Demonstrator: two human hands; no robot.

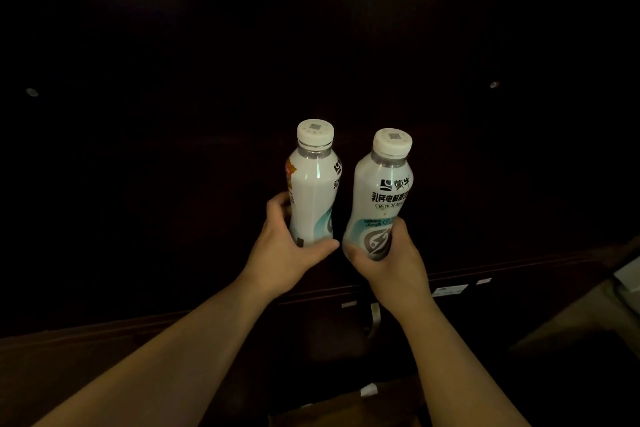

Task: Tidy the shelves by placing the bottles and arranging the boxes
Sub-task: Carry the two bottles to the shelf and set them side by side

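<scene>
Two white drink bottles with white caps are held up side by side in front of a very dark shelf unit. My left hand point(282, 246) grips the lower part of the left bottle point(313, 184), which stands nearly upright. My right hand point(391, 260) grips the base of the right bottle point(381, 198), which shows dark printed lettering and a grey round logo. The bottles stand slightly apart near their bases. No boxes can be made out in the darkness.
A dark shelf edge point(450, 276) with small white labels point(448, 289) runs below my hands. A metal handle point(374, 319) sits under it. A pale surface point(588, 308) shows at the right edge, and a brown cardboard piece point(346, 409) lies at the bottom.
</scene>
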